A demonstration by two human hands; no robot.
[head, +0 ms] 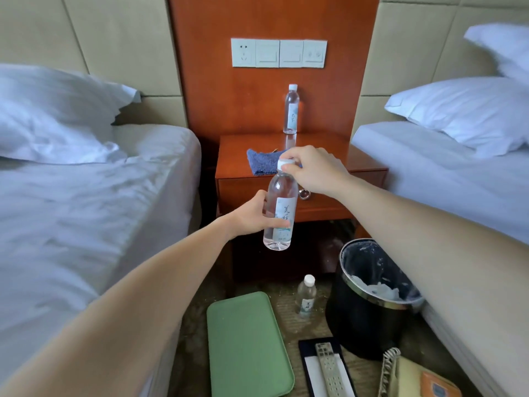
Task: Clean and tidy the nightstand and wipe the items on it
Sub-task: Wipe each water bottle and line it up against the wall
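- Looks like the bottle-wiping step. The left grip wraps round the water bottle and the right grip pinches its cap, with the bottle upright in mid-air in front of the nightstand.
- Next, I'd guess: free one grip and grab the blue cloth lying on the tabletop.
- A second bottle stands at the back. On the floor: third bottle, green tray, bin, remote. Nothing blocks the reach.
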